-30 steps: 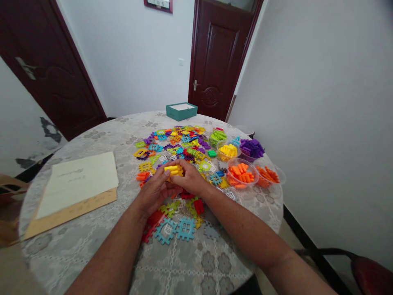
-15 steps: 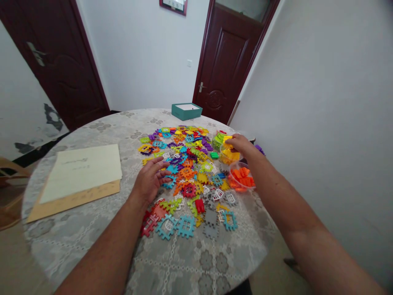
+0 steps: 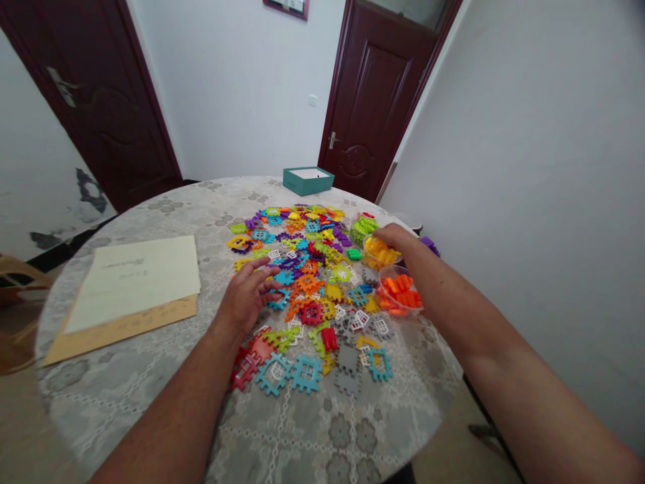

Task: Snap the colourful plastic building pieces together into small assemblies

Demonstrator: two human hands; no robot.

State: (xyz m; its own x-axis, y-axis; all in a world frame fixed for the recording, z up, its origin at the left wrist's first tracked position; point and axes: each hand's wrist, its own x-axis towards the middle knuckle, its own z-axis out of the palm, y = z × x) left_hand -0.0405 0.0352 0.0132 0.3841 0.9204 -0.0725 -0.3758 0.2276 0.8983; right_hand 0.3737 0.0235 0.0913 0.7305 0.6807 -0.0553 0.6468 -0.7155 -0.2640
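Note:
Many coloured plastic building pieces (image 3: 307, 284) lie in a heap across the middle of the table. My left hand (image 3: 248, 292) rests at the heap's left edge, fingers apart, holding nothing. Over a round tub of yellow pieces (image 3: 377, 253) is my right hand (image 3: 396, 236); its fingertips are hidden down at the tub, and what they hold, if anything, cannot be seen. Nearer me stands a clear tub of orange pieces (image 3: 399, 292). Behind the yellow tub is one with green pieces (image 3: 363, 227).
A patterned cloth covers the round table (image 3: 146, 396). Paper sheets (image 3: 141, 279) lie at the left, and a teal box (image 3: 307, 181) stands at the far edge. Purple pieces (image 3: 430, 246) show beyond my right wrist. A wall rises close on the right.
My right hand has lowered into the yellow tub; the yellow piece seen at its fingertips before is no longer visible there. My left hand has stayed in place.

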